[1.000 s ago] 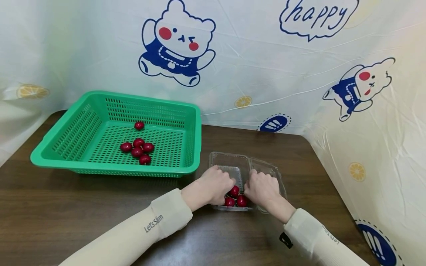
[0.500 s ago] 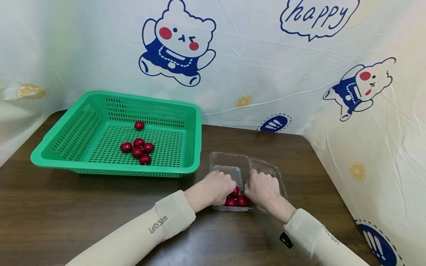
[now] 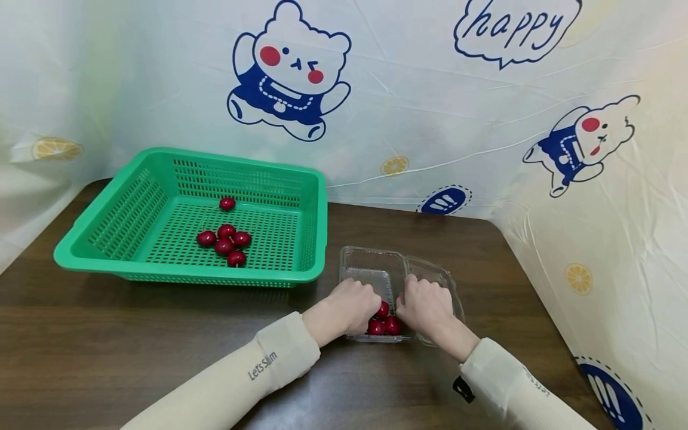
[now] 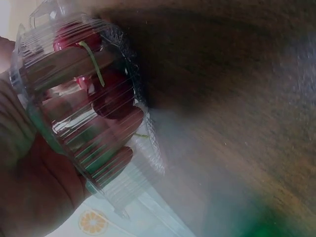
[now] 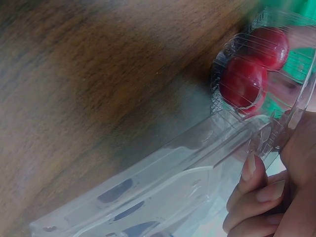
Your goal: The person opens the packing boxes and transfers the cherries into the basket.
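A clear plastic clamshell container (image 3: 371,257) stands flip-lid open on the table, with several red cherries (image 3: 392,325) at its near end. My left hand (image 3: 352,307) reaches over the left rim, fingers down inside. Through the ribbed wall in the left wrist view, its digits lie on both sides of a dark cherry (image 4: 113,94) with a green stem nearby. At the hinge between tray and lid (image 5: 148,192), my right hand (image 3: 427,301) grips the container's edge; the right wrist view shows its curled fingers (image 5: 256,197) there.
To the left stands a green plastic basket (image 3: 188,273) with several cherries (image 3: 224,246) on its perforated floor. A printed cloth (image 3: 430,119) hangs behind and to the right of the brown wooden table (image 3: 161,334).
My left hand has shifted slightly right inside the container, and the near-left cherry has moved right with it, closer to the others. The right hand keeps its place at the hinge.
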A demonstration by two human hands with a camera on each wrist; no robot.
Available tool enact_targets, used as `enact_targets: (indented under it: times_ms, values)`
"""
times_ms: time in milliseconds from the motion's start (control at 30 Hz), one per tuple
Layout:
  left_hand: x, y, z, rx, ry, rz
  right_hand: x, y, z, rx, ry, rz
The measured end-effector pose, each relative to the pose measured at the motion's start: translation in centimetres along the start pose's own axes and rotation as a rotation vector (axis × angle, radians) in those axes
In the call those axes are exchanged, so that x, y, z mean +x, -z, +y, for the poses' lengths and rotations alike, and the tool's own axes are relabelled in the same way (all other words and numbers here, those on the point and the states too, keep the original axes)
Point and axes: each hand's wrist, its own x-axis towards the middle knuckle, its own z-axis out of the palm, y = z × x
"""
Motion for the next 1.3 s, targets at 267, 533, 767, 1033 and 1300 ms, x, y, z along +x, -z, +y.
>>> enact_targets:
  times_ms: [267, 533, 767, 1033, 1300]
  values:
    - [-0.1, -0.3, 0.3, 0.038, 0.037, -0.005, -0.1, -0.2, 0.0, 0.016, 0.007, 0.011]
    - [0.3, -1.0, 0.0, 0.034, 0.019, 0.01, -0.3, -0.4, 0.3, 0.011, 0.017, 0.055]
    - [0.1, -1.1, 0.0, 0.055, 0.008, 0.055, -0.3, -0.5, 0.1, 0.011, 0.017, 0.06]
    - [0.1, -1.0, 0.0, 0.058, 0.015, 0.068, -0.2, -0.5, 0.1, 0.009, 0.018, 0.064]
    - [0.3, -1.0, 0.0, 0.029, 0.025, 0.026, -0.1, -0.4, 0.1, 0.017, 0.011, 0.047]
